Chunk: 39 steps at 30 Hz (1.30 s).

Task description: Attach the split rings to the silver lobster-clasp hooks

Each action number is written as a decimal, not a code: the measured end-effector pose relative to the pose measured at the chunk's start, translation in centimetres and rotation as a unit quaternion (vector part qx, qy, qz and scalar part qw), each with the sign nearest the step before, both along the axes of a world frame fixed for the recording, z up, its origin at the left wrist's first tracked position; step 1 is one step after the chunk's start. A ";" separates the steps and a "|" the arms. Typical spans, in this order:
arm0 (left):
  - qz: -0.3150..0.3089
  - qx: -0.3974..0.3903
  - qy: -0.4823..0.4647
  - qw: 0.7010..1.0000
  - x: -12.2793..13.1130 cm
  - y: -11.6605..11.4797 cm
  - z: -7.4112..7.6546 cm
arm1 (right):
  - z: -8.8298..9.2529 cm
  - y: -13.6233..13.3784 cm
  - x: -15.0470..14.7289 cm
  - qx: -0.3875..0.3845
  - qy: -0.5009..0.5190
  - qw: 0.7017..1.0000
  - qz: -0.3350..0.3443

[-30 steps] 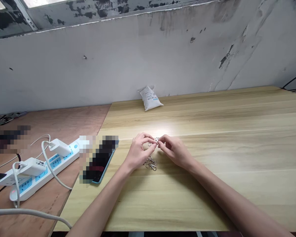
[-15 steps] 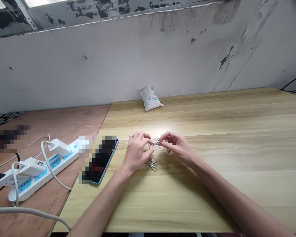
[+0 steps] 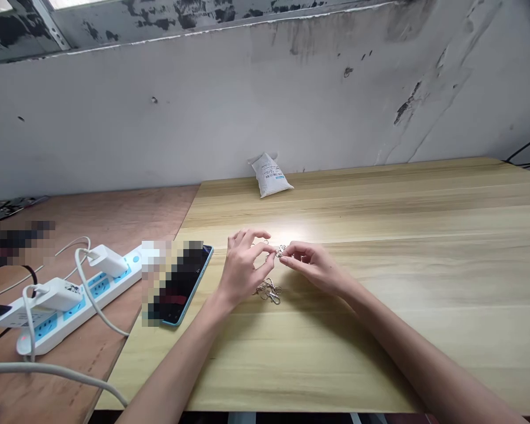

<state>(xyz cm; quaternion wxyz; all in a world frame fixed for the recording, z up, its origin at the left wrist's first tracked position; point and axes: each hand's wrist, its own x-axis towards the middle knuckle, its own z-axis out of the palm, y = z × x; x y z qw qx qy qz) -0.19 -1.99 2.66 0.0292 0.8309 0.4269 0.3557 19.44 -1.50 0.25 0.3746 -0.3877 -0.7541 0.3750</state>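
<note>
Left hand [image 3: 244, 266] is curving thumb and forefinger into a narrow loop, though whether it is gripping anything cannot be told, while the right hand [image 3: 314, 265] is pinching a small metal piece [image 3: 279, 252] between its fingertips, just beside the left fingertips over the table [image 3: 401, 235]. On the near side of the hands, a little pile of metal clasps [image 3: 272, 291] is lying on the table. Farther off, a white packet [image 3: 271, 176] is resting by the wall [image 3: 225, 112], and to the left a phone [image 3: 188, 293] is lying near the table's edge, with a power strip [image 3: 100, 286] farther left.
</note>
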 end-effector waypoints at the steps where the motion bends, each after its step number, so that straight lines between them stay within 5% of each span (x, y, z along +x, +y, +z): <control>1: 0.003 -0.003 0.000 1.000 0.0 0.0 0.0 | -0.1 0.1 0.2 0.041 -0.025 0.999 -0.020; 6: -0.001 -0.085 0.025 0.996 0.0 0.1 -0.6 | -0.3 -0.3 0.3 0.298 -0.148 0.935 -0.121; 10: -0.036 -0.103 0.099 0.989 -0.1 0.2 -0.9 | 0.0 -1.3 -0.6 0.376 -0.185 0.902 -0.104; 17: 0.026 -0.062 0.157 0.985 -1.2 1.1 -0.9 | -0.8 0.6 1.4 0.265 -0.276 0.910 -0.158; 21: 0.010 -0.082 0.137 0.987 -2.1 1.5 -0.5 | -1.2 1.2 2.1 0.227 -0.314 0.907 -0.161; 27: -0.094 -0.260 0.138 0.951 -3.1 1.0 1.2 | -1.0 0.8 1.8 0.214 -0.321 0.909 -0.157; 39: -0.097 -0.254 0.161 0.949 -2.9 0.9 0.6 | -0.6 0.6 1.6 0.217 -0.303 0.915 -0.157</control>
